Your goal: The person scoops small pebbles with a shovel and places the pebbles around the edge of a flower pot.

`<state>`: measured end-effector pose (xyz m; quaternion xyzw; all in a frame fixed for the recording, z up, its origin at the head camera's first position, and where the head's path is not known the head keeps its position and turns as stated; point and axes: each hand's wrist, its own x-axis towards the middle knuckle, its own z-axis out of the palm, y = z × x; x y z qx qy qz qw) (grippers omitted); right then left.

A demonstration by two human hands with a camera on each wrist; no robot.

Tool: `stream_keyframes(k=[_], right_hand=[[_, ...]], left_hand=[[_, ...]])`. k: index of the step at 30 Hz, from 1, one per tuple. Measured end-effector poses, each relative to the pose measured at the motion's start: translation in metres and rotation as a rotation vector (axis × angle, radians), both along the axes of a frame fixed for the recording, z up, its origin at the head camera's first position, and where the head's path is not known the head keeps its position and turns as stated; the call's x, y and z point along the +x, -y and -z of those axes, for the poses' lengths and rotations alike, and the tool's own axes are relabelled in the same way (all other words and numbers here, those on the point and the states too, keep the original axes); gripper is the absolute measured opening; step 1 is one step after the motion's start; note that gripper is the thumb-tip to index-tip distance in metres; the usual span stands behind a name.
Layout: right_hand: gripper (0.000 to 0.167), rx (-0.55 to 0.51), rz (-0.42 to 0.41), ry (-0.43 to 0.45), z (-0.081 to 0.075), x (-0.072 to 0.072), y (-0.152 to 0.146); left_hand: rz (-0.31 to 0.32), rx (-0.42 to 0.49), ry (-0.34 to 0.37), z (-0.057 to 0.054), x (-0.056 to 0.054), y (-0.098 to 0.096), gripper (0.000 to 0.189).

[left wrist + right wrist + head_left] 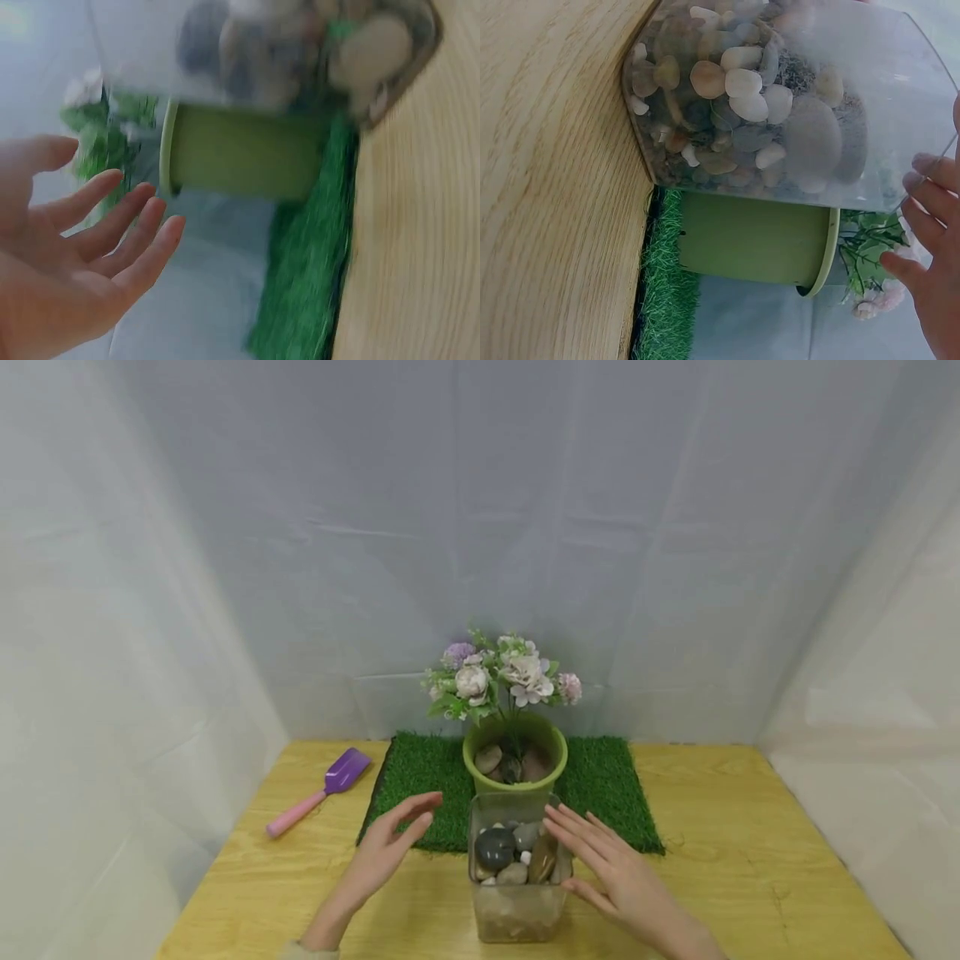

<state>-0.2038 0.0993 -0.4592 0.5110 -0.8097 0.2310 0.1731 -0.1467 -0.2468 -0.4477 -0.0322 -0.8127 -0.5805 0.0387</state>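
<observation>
A clear square container with several smooth stones stands on the wooden table in front of a green flowerpot. My right hand is at its right side, fingers extended and fingertips right at the rim, as the right wrist view also shows. My left hand hovers to the left of the container, apart from it, with fingers loosely bent and nothing in them. Pale pink and purple flowers rise from the pot, where a few stones lie around the stems.
The pot stands on a green artificial grass mat. To its left, a trowel with a purple blade and pink handle lies on the wooden table. Pale sheeting hangs behind and on both sides.
</observation>
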Motion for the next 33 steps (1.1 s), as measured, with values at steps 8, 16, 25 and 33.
stream_keyframes(k=[8,16,25,33], right_hand=[[0.079,-0.02,-0.004,0.023,0.001,0.002,-0.001],[0.078,-0.042,-0.009,0.013,0.0,0.001,-0.002],[0.077,-0.033,-0.01,0.015,0.0,0.0,-0.001],[0.074,-0.016,-0.006,0.023,0.001,-0.001,0.0]], left_hand=[[-0.202,-0.194,-0.152,-0.005,0.011,0.061,0.038],[-0.467,-0.519,-0.208,0.012,0.02,0.107,0.039],[-0.528,-0.682,-0.15,0.055,0.013,0.153,0.038],[-0.441,-0.773,-0.054,0.069,-0.003,0.182,0.039]])
